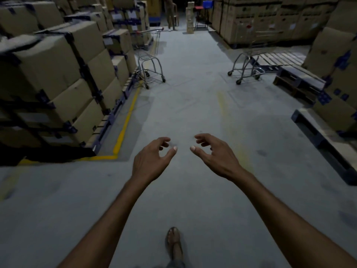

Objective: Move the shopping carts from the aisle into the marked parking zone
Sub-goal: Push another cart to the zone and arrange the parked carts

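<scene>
While both hands hang out front with nothing in them, the danger is all in the approach. The left cart point(150, 60) sits tight against the stacked boxes point(58, 74), so a careless pull could, I'd say, snag its frame or wheels on the pallet edge beside it. The right cart point(248, 62) stands just beside a low pallet point(298, 82) that could catch a wheel on the swing out. Dim light and a sandalled foot point(173, 240) near rolling wheels add risk too. Now the grip: left hand point(152, 159) and right hand point(214, 153) are loosely curled, thumbs apart from fingers, holding nothing. Both carts lie well ahead up the aisle, one to each side, far out of reach. The yellow floor line point(125, 120) runs along the left, below the boxes.
</scene>
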The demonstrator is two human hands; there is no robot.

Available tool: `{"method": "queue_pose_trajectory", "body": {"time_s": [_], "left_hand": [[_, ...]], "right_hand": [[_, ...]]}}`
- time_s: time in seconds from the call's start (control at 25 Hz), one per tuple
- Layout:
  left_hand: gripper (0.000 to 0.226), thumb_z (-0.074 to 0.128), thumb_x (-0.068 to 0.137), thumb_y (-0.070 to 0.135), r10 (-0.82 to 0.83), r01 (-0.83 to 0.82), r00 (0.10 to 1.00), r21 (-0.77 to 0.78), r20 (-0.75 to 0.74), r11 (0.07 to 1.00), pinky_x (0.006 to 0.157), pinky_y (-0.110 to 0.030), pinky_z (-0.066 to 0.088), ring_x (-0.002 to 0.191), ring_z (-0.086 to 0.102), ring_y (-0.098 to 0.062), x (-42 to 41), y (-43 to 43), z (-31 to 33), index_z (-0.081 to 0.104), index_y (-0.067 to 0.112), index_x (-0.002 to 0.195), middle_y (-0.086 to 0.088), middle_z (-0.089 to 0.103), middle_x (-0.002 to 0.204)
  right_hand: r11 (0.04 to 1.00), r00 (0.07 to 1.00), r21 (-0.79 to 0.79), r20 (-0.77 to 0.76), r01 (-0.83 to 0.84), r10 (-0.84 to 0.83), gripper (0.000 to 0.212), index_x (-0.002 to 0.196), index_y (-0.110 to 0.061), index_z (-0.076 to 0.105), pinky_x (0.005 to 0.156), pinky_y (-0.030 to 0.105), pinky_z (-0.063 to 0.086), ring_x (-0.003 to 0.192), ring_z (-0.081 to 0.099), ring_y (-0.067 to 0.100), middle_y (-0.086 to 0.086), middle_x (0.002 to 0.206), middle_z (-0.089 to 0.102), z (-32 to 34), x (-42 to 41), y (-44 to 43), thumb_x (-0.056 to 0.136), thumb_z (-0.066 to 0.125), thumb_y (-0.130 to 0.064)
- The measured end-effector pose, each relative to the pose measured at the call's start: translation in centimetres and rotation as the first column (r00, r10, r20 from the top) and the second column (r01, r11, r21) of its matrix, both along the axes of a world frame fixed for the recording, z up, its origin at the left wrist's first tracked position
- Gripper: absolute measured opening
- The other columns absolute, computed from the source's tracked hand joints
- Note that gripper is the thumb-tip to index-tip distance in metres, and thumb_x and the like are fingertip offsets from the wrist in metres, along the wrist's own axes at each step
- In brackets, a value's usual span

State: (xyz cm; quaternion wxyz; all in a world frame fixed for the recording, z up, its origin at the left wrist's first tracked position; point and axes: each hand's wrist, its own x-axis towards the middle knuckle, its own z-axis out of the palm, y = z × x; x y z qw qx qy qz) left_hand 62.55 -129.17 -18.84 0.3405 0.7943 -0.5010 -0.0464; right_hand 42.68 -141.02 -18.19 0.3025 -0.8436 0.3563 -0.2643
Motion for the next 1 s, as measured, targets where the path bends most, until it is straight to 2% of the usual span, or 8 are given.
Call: {"method": "queue_pose_trajectory", "body": {"time_s": [0.28, 0.4, 0.56, 1.0], "left_hand": [[0.045, 0.055, 0.088, 0.066, -0.035, 0.035, 0.999, -0.005, -0.008, 0.999, 0.083, -0.031, 0.052, 0.105, 0.059, 0.003, 11.9, -14.0, -0.2, 0.053, 0.045, 0.128, 0.026, 0.063, 0.117], [0.046, 0.058, 0.089, 0.062, -0.051, 0.053, 0.998, -0.046, 0.039, 0.998, 0.083, -0.031, 0.051, 0.109, 0.058, -0.001, 16.3, -20.0, 1.3, 0.052, 0.044, 0.131, 0.024, 0.061, 0.121], [0.054, 0.062, 0.089, 0.057, -0.071, 0.084, 0.986, -0.078, 0.152, 0.993, 0.092, -0.038, 0.05, 0.12, 0.055, -0.011, 21.2, -26.7, 2.2, 0.05, 0.038, 0.138, 0.016, 0.059, 0.132], [0.062, 0.064, 0.09, 0.055, 0.01, 0.008, 0.982, -0.099, 0.188, 0.995, 0.101, -0.043, 0.047, 0.132, 0.048, -0.013, 34.1, -45.3, 0.0, 0.043, 0.036, 0.144, 0.013, 0.05, 0.145]], "right_hand": [[1.0, 0.999, -0.023, -0.05, -0.009, 0.008, 0.054, 0.135, -0.037, 0.055, 0.092, 0.037, 0.055, 0.106, 0.06, -0.002, -0.018, 0.122, 0.065, 0.5, 11.7, -12.9, 0.091, 0.057, -0.069], [0.999, 0.999, -0.048, -0.052, 0.009, -0.011, 0.053, 0.134, -0.037, 0.055, 0.092, 0.037, 0.055, 0.106, 0.06, -0.001, -0.018, 0.122, 0.065, 2.1, 15.9, -18.3, 0.091, 0.057, -0.068], [0.993, 0.998, -0.103, -0.034, 0.05, -0.054, 0.053, 0.134, -0.034, 0.056, 0.091, 0.035, 0.054, 0.106, 0.06, 0.002, -0.016, 0.122, 0.065, 3.1, 20.9, -25.2, 0.092, 0.058, -0.066], [0.991, 1.0, -0.133, -0.011, -0.005, 0.004, 0.052, 0.135, -0.035, 0.055, 0.09, 0.028, 0.047, 0.108, 0.055, 0.002, -0.015, 0.124, 0.063, 0.3, 35.1, -46.2, 0.092, 0.062, -0.062]]}}
